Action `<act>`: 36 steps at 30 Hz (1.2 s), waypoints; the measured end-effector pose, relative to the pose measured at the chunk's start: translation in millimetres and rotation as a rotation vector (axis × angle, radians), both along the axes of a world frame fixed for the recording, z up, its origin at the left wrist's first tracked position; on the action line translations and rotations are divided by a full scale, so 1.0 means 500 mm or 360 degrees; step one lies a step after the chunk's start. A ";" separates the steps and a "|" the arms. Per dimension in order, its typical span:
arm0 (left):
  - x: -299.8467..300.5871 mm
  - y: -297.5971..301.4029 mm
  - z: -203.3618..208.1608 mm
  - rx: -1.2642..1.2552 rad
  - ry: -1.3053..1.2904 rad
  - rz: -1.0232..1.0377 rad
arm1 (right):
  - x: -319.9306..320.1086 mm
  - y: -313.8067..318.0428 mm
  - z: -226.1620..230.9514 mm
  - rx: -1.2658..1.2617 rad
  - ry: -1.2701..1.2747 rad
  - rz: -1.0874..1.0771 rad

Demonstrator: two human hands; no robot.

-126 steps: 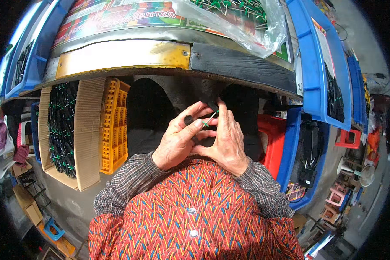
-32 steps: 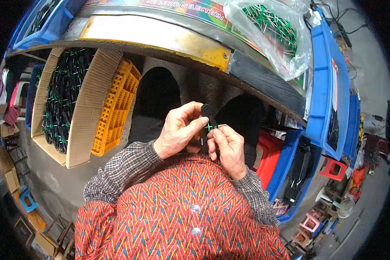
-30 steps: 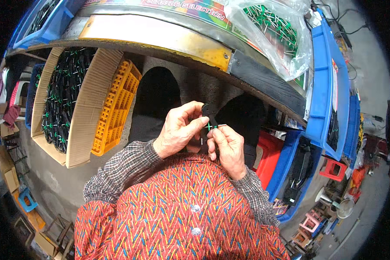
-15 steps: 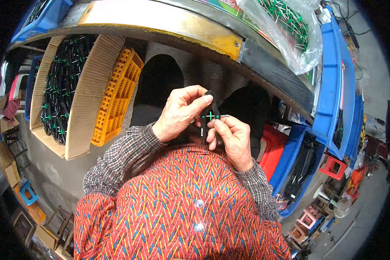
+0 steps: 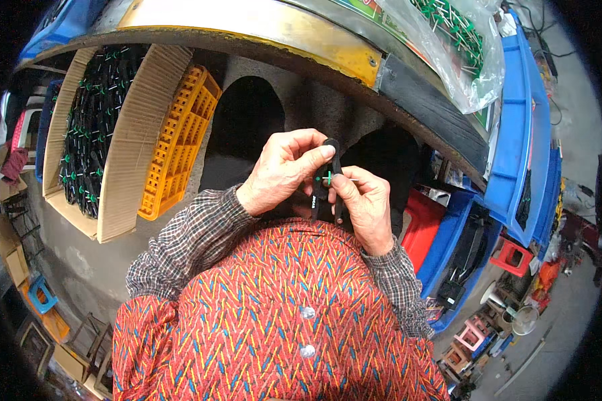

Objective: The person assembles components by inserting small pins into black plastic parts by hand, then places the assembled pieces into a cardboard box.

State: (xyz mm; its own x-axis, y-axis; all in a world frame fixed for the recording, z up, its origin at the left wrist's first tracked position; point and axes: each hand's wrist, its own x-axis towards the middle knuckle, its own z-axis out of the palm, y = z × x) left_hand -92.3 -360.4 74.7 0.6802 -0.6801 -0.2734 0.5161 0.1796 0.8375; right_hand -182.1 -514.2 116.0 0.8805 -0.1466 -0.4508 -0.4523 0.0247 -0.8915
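Above my lap, my left hand (image 5: 282, 168) pinches the rounded top of a black two-legged plastic piece (image 5: 316, 198) between thumb and fingers. The legs hang down side by side with a gap between them. A small green cross-shaped part (image 5: 328, 178) sits across the gap, on a thin pin whose tip sticks out beyond my right hand. My right hand (image 5: 368, 208) is closed there, thumb and fingertips pressed at the green part and the right leg. My right thumb partly covers that spot.
On the left stand a cardboard box (image 5: 132, 127) full of black pieces with green parts and an orange crate (image 5: 177, 150). A workbench edge (image 5: 247, 33) curves ahead, with a plastic bag of green pins (image 5: 458, 40). Blue bins (image 5: 441, 264) and a red stool (image 5: 423, 227) are at right.
My right thumb has moved up and over the green cross, which now shows less. The right leg's lower end now shows below my right fingers. My left hand keeps its pinch.
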 end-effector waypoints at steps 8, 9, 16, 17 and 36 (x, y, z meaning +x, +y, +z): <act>-0.004 -0.002 -0.006 -0.0026 0.0014 -0.0002 | 0.016 0.009 0.019 0.0231 0.0075 0.0002; -0.004 -0.002 -0.006 -0.0025 0.0015 -0.0011 | 0.017 0.011 0.016 0.0251 0.0061 -0.0002; -0.005 -0.004 -0.013 -0.0014 0.0006 -0.0035 | 0.013 0.011 0.004 0.0179 -0.0011 0.0016; -0.006 -0.005 -0.013 -0.0009 0.0009 -0.0025 | 0.013 0.009 0.007 0.0180 -0.0011 0.0017; -0.008 -0.003 -0.025 -0.0027 0.0026 -0.0029 | 0.021 0.005 0.018 0.0080 0.0065 0.0139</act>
State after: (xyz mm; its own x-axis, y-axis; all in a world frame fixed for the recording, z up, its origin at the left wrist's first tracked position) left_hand -96.3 -362.0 62.2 0.6632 -0.6969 -0.2729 0.5332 0.1842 0.8257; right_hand -171.5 -511.6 125.3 0.8696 -0.0463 -0.4916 -0.4908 0.0277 -0.8708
